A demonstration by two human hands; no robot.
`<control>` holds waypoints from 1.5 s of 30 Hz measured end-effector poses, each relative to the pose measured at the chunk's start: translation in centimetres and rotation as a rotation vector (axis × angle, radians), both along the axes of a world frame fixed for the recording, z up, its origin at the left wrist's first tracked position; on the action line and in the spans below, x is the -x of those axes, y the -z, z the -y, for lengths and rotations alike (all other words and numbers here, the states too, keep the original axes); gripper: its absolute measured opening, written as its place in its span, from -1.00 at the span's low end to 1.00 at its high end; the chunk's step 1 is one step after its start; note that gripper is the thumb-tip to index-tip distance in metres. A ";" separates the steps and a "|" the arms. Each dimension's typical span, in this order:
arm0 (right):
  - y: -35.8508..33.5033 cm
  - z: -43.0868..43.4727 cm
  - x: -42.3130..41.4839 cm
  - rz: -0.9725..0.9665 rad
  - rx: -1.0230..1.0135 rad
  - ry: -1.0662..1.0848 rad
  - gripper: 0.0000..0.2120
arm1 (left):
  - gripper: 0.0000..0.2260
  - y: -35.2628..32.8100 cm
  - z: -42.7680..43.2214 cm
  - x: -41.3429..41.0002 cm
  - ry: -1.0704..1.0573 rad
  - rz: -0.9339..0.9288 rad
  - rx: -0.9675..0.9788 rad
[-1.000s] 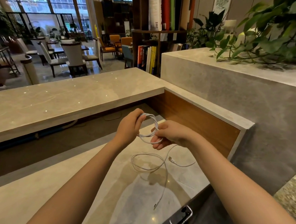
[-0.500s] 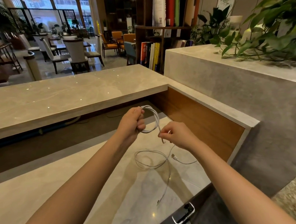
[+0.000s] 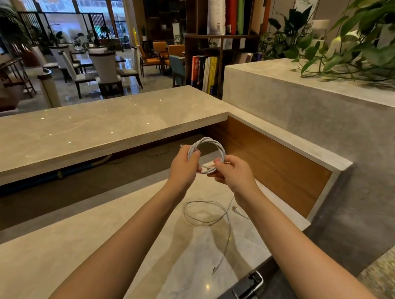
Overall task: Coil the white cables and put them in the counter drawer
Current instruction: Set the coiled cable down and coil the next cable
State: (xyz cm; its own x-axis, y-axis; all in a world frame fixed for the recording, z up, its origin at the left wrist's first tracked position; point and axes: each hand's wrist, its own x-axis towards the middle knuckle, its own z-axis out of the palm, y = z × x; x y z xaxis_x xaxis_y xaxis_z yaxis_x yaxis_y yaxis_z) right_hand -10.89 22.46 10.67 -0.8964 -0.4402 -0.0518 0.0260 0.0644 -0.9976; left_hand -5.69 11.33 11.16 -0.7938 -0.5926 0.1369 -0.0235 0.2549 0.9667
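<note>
A white cable wound into a round coil (image 3: 217,145) hangs in the air above the lower marble counter (image 3: 105,247). My left hand (image 3: 185,166) grips the coil's left side. My right hand (image 3: 234,173) pinches its lower right side. A second white cable (image 3: 206,214) lies loose on the counter below my hands, looped once, with one plug end near my right wrist and the other near the counter's front edge. The drawer's dark front with a metal handle (image 3: 247,287) shows under that edge; the drawer is closed.
A higher marble ledge (image 3: 86,130) runs across behind the lower counter, with a wood panel (image 3: 274,167) on the right. A grey stone block with green plants (image 3: 359,54) stands at right. Bookshelves, chairs and tables fill the room beyond.
The loose tail that my right hand was pulling out has been wound in, and the coil now forms a fuller ring held by both hands. The cable on the counter has not moved.
</note>
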 end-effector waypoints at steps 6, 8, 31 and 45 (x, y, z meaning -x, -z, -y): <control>0.6 0.2 0.0 -0.020 0.089 0.025 -0.82 | -0.85 -0.2 0.5 0.4 -0.041 0.043 -0.057; 0.7 0.2 0.1 0.075 0.148 -0.014 -0.83 | -0.82 -0.2 0.7 0.6 -0.033 0.041 -0.101; 1.6 -0.9 1.5 0.220 0.201 -0.030 -0.81 | -0.64 1.6 1.5 0.7 0.252 -0.114 -0.845; 5.1 4.7 0.7 0.126 0.002 -0.075 -0.86 | -0.77 5.2 7.0 -4.5 0.053 0.044 -0.519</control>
